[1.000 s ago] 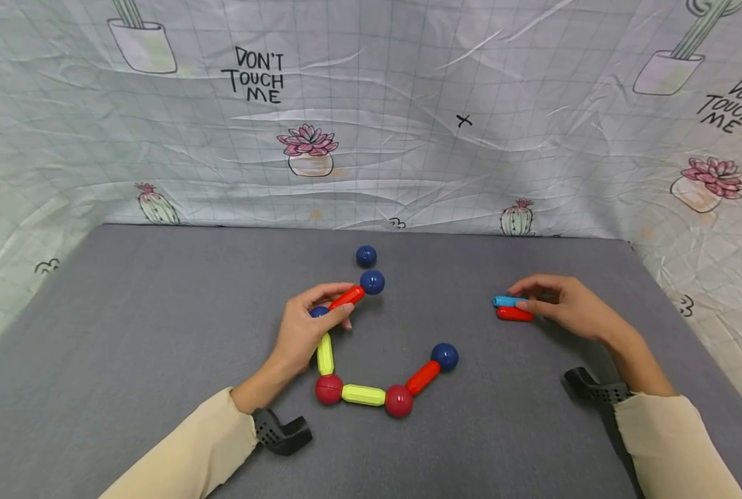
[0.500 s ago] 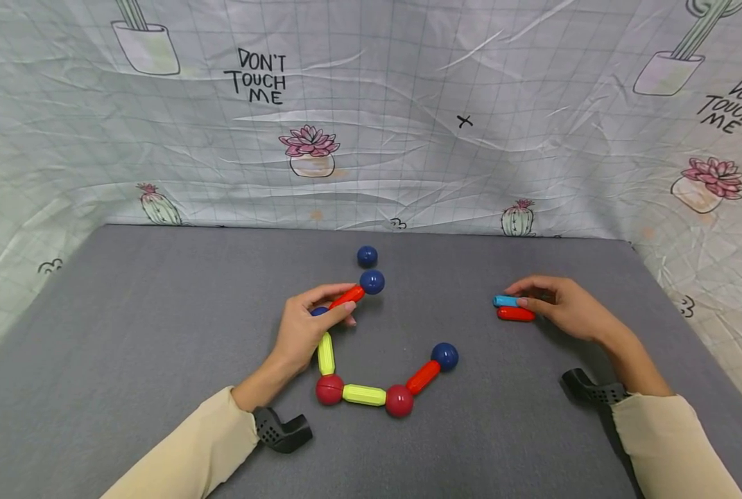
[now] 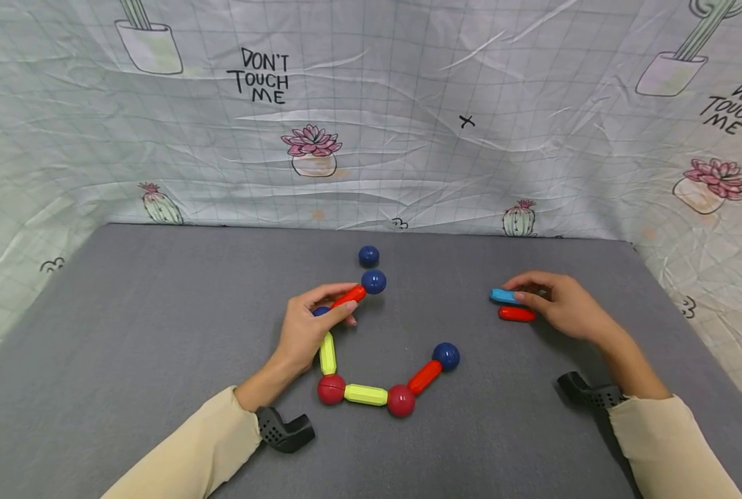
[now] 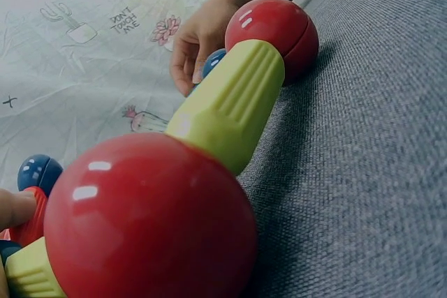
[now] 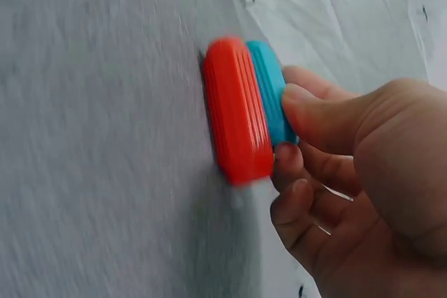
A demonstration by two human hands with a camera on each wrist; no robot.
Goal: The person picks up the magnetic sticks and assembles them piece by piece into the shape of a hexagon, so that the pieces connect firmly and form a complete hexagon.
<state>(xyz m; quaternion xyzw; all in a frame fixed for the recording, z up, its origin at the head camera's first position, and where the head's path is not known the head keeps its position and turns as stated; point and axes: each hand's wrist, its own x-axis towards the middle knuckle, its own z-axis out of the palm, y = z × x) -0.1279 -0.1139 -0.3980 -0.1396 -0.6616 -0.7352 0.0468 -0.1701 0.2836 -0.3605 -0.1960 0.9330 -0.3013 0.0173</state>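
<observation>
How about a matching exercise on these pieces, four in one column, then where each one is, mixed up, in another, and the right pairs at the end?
Pieces
1. light-blue rod
2. loose red rod
3. lone dark-blue ball
4. nearer yellow rod

Places
A. lying unheld near the right hand
B. between two red balls
C. pinched by the right hand
D. farthest back of the balls

Pairs: 1-C, 2-A, 3-D, 4-B

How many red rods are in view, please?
3: one pinched by the left hand, one between a red ball and blue ball, one near the light-blue rod in the right hand. Hands may hide others.
</observation>
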